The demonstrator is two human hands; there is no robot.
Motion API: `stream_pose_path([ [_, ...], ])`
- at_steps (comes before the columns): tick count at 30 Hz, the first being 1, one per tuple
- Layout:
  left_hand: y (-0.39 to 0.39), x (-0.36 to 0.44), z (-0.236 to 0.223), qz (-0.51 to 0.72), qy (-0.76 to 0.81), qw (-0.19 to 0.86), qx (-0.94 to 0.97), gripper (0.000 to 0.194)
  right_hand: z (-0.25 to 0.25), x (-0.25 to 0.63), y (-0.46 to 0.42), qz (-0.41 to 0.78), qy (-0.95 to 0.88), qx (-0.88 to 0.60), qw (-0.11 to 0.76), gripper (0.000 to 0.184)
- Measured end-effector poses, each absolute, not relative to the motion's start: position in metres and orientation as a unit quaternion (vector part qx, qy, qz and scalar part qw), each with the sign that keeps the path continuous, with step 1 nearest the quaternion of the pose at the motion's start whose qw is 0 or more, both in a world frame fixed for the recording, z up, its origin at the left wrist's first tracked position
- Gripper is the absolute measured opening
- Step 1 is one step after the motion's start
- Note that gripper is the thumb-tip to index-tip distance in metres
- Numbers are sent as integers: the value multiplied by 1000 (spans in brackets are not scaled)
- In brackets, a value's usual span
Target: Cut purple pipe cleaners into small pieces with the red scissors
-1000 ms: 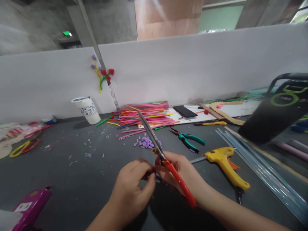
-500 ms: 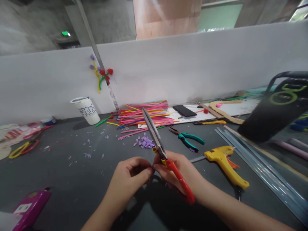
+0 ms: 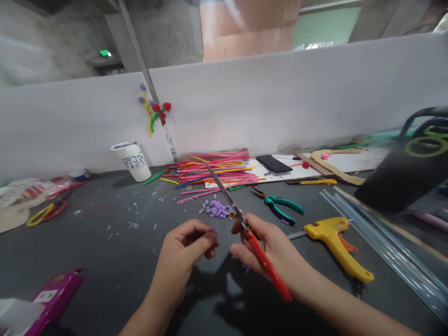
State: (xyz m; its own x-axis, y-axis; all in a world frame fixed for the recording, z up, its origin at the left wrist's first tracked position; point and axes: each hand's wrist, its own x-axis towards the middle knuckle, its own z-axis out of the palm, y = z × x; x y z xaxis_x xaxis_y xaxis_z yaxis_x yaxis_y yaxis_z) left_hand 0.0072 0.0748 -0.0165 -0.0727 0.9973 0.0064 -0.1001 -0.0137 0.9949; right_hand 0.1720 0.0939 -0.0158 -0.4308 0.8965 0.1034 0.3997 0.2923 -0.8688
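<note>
A dark table [image 3: 101, 280] is being bordered by a white partition [image 3: 273, 100]. Beyond, a grey wall [image 3: 173, 35] and green sign [image 3: 104, 53] are being seen.

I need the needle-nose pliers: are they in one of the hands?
No, the needle-nose pliers lie on the dark tabletop, while the right hand holds red-handled scissors.

- No words or numbers are clear enough to read.
- White round cup [image 3: 135, 164] with dark blue marks like letters: too blurry.
- Shiny purple plastic thing [image 3: 66, 285] with a white label [image 3: 44, 296]: too small.
- Little glowing green sign [image 3: 104, 53] at the back: too far.
</note>
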Motion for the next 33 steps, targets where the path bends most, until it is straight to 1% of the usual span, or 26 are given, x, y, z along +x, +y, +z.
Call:
stream_pose_path([
  [3,75,4,-16,603,464,502,411,5,-19,171,94,324,-786,-464,248,27],
  [6,75,4,-13,638,438,511,374,6,-26,168,95,231,-816,-485,212,27],
  [9,73,5,-11,663,419,510,353,4,-33,167,94,170,-832,-489,197,29],
  [13,72,3,-10,684,413,487,352,1,-36,168,91,117,-850,-480,183,37],
  [18,73,2,-13,701,407,460,362,2,-36,168,89,48,-861,-469,190,40],
  [23,73,4,-14,711,401,446,368,3,-37,168,90,15,-865,-461,198,45],
  [33,70,3,-14,715,402,439,366,5,-38,168,91,-20,-866,-457,203,41],
])
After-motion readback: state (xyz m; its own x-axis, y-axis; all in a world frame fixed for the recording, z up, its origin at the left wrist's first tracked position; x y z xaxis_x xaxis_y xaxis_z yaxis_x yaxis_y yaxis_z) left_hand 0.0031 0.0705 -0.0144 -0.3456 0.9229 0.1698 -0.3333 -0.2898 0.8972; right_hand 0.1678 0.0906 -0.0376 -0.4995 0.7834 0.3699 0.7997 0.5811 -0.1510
